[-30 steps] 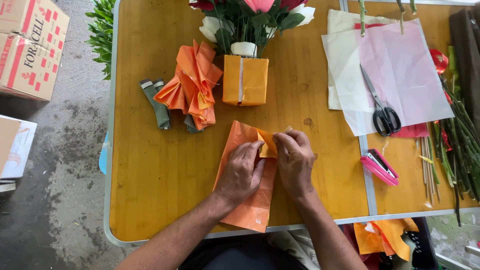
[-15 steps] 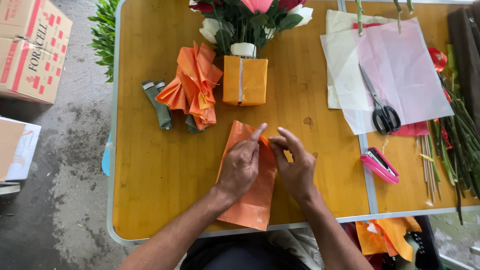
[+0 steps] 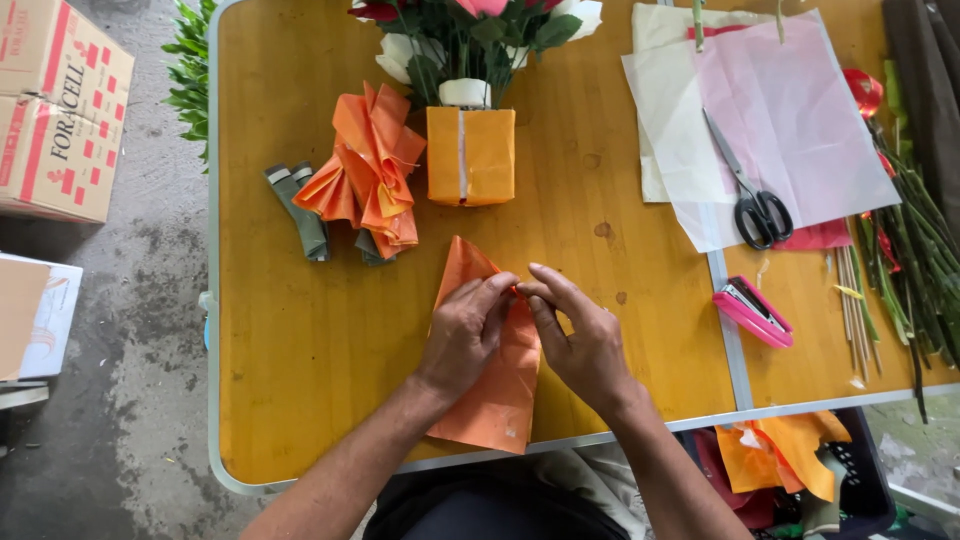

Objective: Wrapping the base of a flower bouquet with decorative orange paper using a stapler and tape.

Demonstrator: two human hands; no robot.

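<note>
Centrally, in the head view, the left hand [image 3: 468, 335] and right hand [image 3: 585, 345] meet fingertip to fingertip, both pinching a fold in the orange paper sheet [image 3: 495, 395] lying flat on the wooden table [image 3: 300, 340] below the orange-wrapped flower box [image 3: 471, 155]. Keeping the crease tight and even between both pinches probably gives the cleanest pleat, matching the 1 finished pleated orange fan [image 3: 365, 170]; scissors [image 3: 755, 205] and pink stapler [image 3: 752, 312] lie well apart at right.

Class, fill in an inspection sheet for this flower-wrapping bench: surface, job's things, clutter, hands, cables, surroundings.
Surface: yellow wooden table, a few dark spots.
Job's things: orange paper sheet lying flat, being folded.
Clutter: pleated orange paper fan, orange-wrapped flower box, scissors on pink tissue, pink stapler, cut stems.
Hands: left hand and right hand pinch the sheet's edge together.
Cables: nothing seen.
Surroundings: concrete floor, cardboard boxes left.
</note>
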